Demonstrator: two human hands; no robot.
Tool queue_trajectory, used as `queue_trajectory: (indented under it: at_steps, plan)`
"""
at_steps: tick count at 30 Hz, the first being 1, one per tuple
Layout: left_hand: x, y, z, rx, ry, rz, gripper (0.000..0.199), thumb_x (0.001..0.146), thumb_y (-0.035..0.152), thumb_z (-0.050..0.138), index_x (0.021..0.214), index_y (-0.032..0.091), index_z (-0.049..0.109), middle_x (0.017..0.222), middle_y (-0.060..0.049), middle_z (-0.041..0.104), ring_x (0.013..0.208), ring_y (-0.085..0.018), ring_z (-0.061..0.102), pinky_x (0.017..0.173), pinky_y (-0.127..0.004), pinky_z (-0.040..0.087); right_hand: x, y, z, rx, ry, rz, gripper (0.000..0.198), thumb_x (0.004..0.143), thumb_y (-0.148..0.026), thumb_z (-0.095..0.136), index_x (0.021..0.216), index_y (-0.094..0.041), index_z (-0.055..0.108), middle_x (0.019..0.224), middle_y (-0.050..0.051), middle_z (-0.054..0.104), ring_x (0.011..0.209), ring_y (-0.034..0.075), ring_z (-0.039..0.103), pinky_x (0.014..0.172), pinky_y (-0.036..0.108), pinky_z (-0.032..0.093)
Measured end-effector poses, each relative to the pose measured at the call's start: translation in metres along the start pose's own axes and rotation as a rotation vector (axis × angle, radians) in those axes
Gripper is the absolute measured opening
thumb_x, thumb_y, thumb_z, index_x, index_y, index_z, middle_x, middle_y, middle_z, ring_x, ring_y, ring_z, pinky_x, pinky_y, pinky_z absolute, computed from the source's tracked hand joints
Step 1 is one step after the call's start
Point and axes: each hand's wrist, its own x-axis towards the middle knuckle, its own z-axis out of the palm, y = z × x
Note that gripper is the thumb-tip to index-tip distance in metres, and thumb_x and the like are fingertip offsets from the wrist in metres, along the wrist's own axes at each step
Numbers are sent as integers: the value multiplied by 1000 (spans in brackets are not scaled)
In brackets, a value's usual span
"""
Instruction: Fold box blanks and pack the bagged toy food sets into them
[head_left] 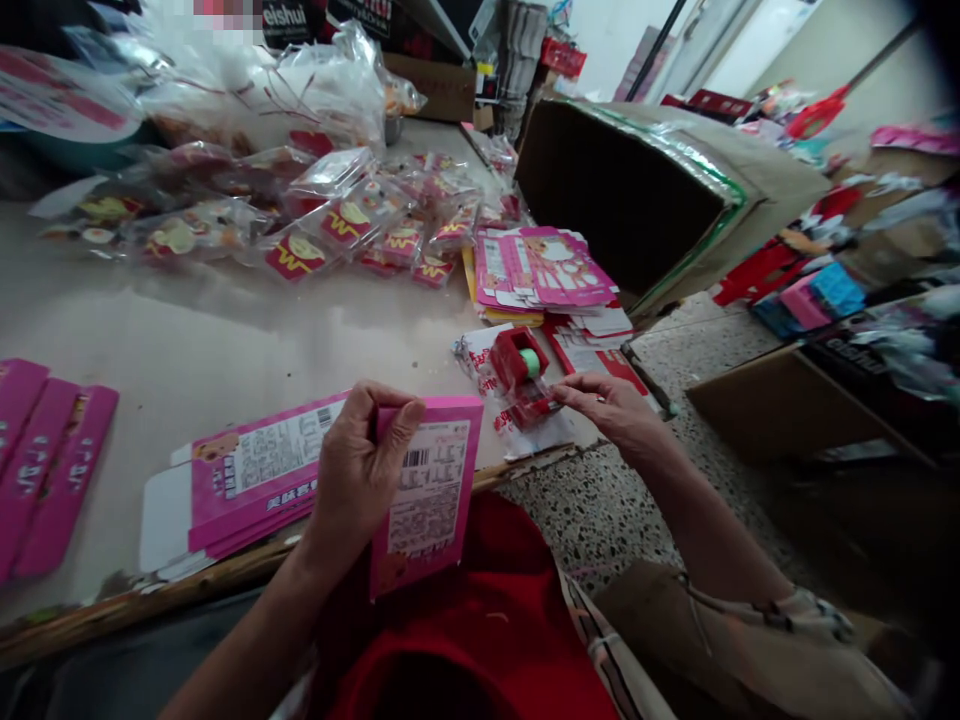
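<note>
My left hand point(367, 460) grips a pink printed box point(431, 485) by its upper left side, thumb on the face with the barcode and white label. The box is held upright just over the table's front edge. At the front of a red tape dispenser point(517, 370) with a green core, my right hand point(611, 408) has thumb and fingers pinched together by the cutting end. Whether a piece of tape is between those fingertips is too small to make out. Under the dispenser lies a white plastic bag with red print point(491, 375).
Flattened pink boxes point(255, 470) lie left of my left hand, and pink boxes point(56, 470) stand at the far left. Clear packets point(345, 215) cover the table's back. More printed cartons point(544, 268) are stacked before an open cardboard box point(622, 190).
</note>
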Motion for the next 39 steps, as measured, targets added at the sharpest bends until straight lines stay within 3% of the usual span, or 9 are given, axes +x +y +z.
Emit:
queue_trajectory:
  at_steps: [6,11,19,22,26,29,32,35,39]
  plan:
    - [-9,4,0,37,-16,4,21,97,42,64,92,22,60,80,3,60,70,-13,53,64,-24,42,7,-16,9,161,-36,58,31,64,-48,87,69,-19,76,70,2,71,69,18,61,73,33,47]
    - [-16,7,1,3,-27,-62,25,94,46,65,88,22,60,75,2,57,66,-14,50,58,-24,39,-26,-20,8,146,214,-78,24,74,-45,85,73,-22,77,96,4,71,94,21,62,87,36,46]
    - [-15,7,18,-17,-270,-154,28,95,50,60,94,22,66,75,1,64,62,-15,55,55,-23,40,-55,15,32,585,123,250,41,61,-52,92,73,-19,70,68,3,70,61,15,58,64,31,46]
    - [-12,7,24,-47,-310,-197,33,95,53,58,88,21,64,68,3,60,58,-14,52,51,-22,37,-42,33,38,490,165,138,38,67,-52,86,75,-19,70,68,2,70,62,16,59,63,31,47]
    - [-12,3,31,-26,-258,-164,34,93,53,62,83,20,62,67,3,58,59,-13,51,52,-21,38,-38,46,21,103,227,23,27,73,-43,78,68,-18,69,61,1,67,59,15,56,60,30,42]
    - [-12,-2,36,-80,-292,-159,44,94,62,57,85,19,64,63,2,57,55,-14,51,49,-22,37,-48,28,-4,15,59,-50,23,76,-39,77,67,-18,71,59,0,66,57,14,53,57,29,38]
    - [-12,-3,42,-148,-366,-131,58,95,71,46,91,18,68,60,0,58,53,-15,52,48,-24,37,-53,-24,-14,-85,-324,-272,19,85,-36,70,77,-20,75,68,0,70,62,15,57,59,27,39]
    - [-14,2,44,-120,-399,-52,62,96,72,42,90,17,70,61,0,58,53,-14,50,49,-24,36,-44,-84,-3,-323,-547,-500,11,81,-21,71,71,-22,76,65,-3,67,60,12,53,58,26,35]
    - [-18,10,42,-107,-422,36,45,92,62,59,89,18,68,69,0,60,62,-14,51,56,-24,38,-25,-130,27,-595,-655,-648,22,70,-6,72,54,-22,70,49,-6,55,51,9,39,54,28,24]
